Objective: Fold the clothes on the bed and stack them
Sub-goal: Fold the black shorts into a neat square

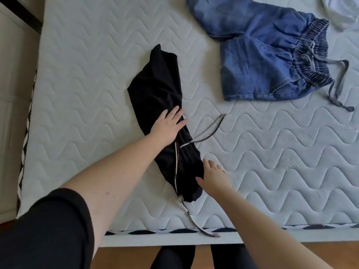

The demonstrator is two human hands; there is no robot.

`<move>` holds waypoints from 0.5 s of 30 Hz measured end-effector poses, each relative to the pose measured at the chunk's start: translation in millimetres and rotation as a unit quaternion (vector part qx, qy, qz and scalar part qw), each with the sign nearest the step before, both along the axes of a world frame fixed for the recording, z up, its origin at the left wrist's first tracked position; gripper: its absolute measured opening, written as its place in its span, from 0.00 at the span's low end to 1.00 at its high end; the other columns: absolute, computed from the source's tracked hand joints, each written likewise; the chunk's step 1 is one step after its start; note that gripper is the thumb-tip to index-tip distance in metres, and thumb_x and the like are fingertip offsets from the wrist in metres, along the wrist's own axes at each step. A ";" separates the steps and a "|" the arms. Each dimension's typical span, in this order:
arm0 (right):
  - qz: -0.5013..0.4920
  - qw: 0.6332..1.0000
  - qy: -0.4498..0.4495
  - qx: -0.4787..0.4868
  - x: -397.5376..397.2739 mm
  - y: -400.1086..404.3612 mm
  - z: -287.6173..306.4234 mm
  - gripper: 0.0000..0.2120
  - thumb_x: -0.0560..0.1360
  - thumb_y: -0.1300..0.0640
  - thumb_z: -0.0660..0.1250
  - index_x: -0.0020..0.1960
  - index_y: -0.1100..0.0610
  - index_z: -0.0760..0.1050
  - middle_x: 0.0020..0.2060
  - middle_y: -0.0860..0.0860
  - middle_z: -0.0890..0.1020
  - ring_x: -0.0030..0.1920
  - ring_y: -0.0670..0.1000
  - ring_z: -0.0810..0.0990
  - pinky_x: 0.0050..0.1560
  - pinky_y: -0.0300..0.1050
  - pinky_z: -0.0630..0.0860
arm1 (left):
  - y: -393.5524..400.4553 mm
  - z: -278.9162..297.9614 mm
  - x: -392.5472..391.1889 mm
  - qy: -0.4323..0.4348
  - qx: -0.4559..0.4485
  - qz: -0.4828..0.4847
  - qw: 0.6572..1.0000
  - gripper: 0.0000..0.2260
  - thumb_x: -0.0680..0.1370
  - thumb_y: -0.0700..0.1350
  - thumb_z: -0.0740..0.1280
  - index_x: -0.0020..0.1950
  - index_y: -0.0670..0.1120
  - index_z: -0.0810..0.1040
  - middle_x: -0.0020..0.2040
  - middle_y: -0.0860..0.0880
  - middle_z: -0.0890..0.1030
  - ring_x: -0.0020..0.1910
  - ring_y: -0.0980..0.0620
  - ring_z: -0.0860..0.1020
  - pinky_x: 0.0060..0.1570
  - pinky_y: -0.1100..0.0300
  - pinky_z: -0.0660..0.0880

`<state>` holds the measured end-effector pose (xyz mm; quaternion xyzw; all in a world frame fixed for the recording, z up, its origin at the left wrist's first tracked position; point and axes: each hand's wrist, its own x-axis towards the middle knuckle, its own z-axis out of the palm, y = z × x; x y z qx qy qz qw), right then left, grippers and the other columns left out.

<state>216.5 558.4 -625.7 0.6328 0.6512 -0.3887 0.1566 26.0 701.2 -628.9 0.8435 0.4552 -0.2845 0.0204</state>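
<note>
Left hand (169, 124), right hand (212, 176) flat, unclenched on narrow black knit garment (157, 90); quilted mattress (272, 152).

A bare mattress (93, 78) with pale wavy quilting fills most of the view, its edge piped in black-and-white tape (147, 232). Wooden floor (124, 257) shows at 6 o'clock. At 9 o'clock lies a pale cream surface (11, 94), and a dark bar (23, 14) crosses at 10 o'clock. Soft, even daylight.

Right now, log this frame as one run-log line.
left hand: flat on black garment | right hand: open at its near end | jeans: unfolded, apart | stack: none yet
</note>
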 end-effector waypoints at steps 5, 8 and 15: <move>-0.040 0.999 0.017 -0.030 -8.9 -3.2 -16.7 0.27 0.78 0.49 0.65 0.71 0.59 0.60 0.61 0.56 0.71 0.59 0.57 0.73 0.57 0.51 0.74 | 22.6 -9.8 -6.3 0.086 -0.009 -0.085 0.993 0.21 0.83 0.44 0.56 0.77 0.52 0.61 0.80 0.44 0.49 0.79 0.45 0.44 0.76 0.43 0.43; -0.062 0.998 0.032 0.001 -12.4 -1.8 -19.9 0.21 0.78 0.53 0.63 0.67 0.58 0.64 0.60 0.55 0.71 0.59 0.56 0.73 0.58 0.49 0.73 | 23.5 -12.6 -13.2 0.075 0.023 -0.129 0.989 0.19 0.82 0.44 0.60 0.73 0.51 0.67 0.80 0.45 0.55 0.79 0.46 0.48 0.76 0.42 0.42; -0.102 0.993 0.056 0.033 3.8 6.9 -1.3 0.09 0.78 0.63 0.58 0.57 0.58 0.66 0.44 0.54 0.77 0.42 0.56 0.76 0.38 0.47 0.70 | 22.4 -0.8 -39.0 0.095 0.011 -0.203 0.975 0.14 0.78 0.53 0.65 0.62 0.54 0.78 0.77 0.47 0.62 0.79 0.45 0.51 0.73 0.39 0.37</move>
